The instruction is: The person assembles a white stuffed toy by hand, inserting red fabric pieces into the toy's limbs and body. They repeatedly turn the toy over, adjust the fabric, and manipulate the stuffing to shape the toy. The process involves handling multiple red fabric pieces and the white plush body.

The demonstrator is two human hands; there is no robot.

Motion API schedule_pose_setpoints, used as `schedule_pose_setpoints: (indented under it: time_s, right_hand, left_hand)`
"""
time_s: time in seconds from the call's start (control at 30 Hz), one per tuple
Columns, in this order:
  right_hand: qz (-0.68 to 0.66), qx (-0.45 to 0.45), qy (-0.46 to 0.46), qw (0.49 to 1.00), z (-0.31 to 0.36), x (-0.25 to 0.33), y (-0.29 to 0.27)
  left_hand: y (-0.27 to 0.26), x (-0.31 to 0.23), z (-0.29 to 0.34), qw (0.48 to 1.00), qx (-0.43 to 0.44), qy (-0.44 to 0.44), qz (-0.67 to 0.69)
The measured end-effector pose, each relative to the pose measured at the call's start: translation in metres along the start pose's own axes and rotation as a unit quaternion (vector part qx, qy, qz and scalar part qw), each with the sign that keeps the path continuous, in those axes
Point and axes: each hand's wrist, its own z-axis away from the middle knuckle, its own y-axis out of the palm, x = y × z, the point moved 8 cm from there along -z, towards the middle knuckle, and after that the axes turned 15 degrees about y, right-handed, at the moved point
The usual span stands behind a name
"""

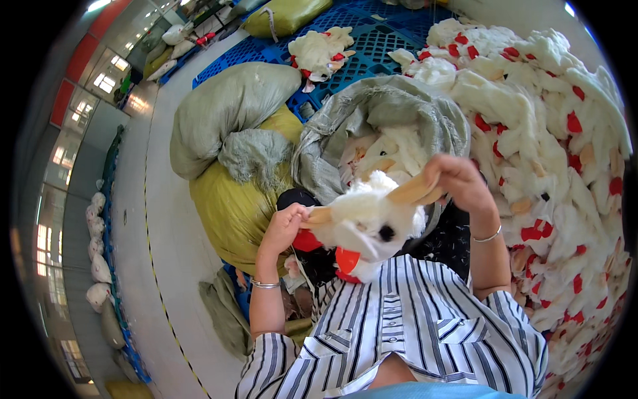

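Observation:
I stretch a limp white plush toy skin (352, 219) between my hands, in front of my chest. It has a black round patch, tan fabric flaps, and red and orange pieces. My left hand (284, 229) pinches a tan flap at its left end. Raised higher, my right hand (458, 181) is closed on a longer tan flap at the right end. Just beyond the plush stands an open grey-green woven sack (312, 149), its rim rolled back, with more white and tan plush pieces inside. The plush covers part of the sack's near side.
A big heap of white plush skins with red bits (525, 133) fills the right side. Full sacks, one grey-green (226, 110) and one yellow-green (226, 216), lean at left. Behind are blue plastic pallets (372, 40) with a small plush pile (319, 53). A striped floor line (154, 259) runs along the left.

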Motion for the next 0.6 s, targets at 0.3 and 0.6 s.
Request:
schedule_pose_setpoints:
  time_s: [0.3, 0.6]
  right_hand:
    - [-0.026, 0.108, 0.053, 0.992, -0.019, -0.022, 0.045]
    - [-0.043, -0.279, -0.138, 0.95, -0.032, -0.023, -0.013]
  left_hand:
    - [0.069, -0.128, -0.036, 0.948, -0.066, 0.277, -0.143]
    - [0.109, -0.074, -0.047, 0.997, -0.006, 0.062, 0.053]
